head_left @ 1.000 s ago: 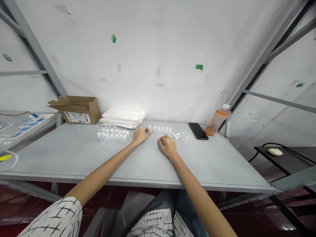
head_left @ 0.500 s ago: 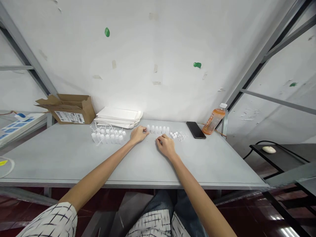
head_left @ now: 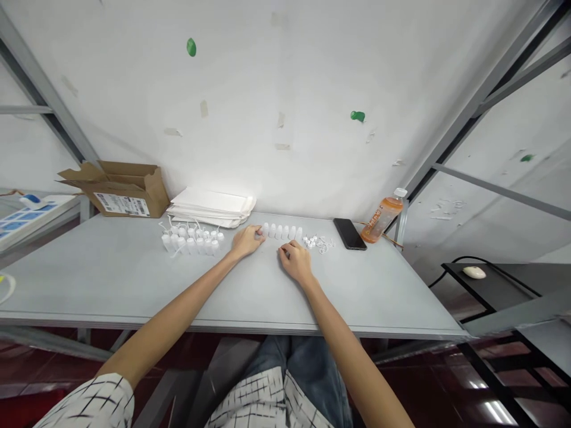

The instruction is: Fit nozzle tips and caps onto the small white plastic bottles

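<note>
A row of several small white plastic bottles [head_left: 285, 232] stands on the grey table. My left hand [head_left: 247, 242] is at the left end of this row, its thumb and fingers closed round the end bottle [head_left: 266, 229]. In front of the row, my right hand [head_left: 296, 261] rests low over the table with curled fingers; what they hold, if anything, is too small to make out. Right of the row lie small white caps [head_left: 310, 242] and a heap of thin white loops [head_left: 325, 245]. Left of my left hand stand several capped bottles [head_left: 191, 245], with thin white strips sticking up from some.
A stack of white paper sheets or envelopes [head_left: 212, 205] and an open cardboard box [head_left: 120, 193] sit at the back left. A black phone [head_left: 350, 234] and an orange drink bottle [head_left: 382, 217] are at the right. The white wall [head_left: 285, 89] closes the table's back.
The camera view has shifted slightly. Both hands keep nearly the same places beside the row of bottles, and nothing else has visibly moved.
</note>
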The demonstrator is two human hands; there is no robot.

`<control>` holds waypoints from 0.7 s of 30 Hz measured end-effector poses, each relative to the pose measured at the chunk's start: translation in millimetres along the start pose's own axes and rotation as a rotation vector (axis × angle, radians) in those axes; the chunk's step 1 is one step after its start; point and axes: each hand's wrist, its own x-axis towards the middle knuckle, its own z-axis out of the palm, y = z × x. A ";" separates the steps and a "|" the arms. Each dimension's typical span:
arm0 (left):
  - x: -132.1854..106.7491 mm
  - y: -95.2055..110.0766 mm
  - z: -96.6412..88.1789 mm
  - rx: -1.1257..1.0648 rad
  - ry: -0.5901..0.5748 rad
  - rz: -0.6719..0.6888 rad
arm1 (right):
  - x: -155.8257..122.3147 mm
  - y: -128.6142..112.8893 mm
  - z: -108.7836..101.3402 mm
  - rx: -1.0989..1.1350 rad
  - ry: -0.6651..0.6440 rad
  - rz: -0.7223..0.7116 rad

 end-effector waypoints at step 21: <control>-37.7 -1.1 -6.7 -0.181 0.160 0.165 | 3.1 -3.8 -3.1 -0.098 0.006 0.044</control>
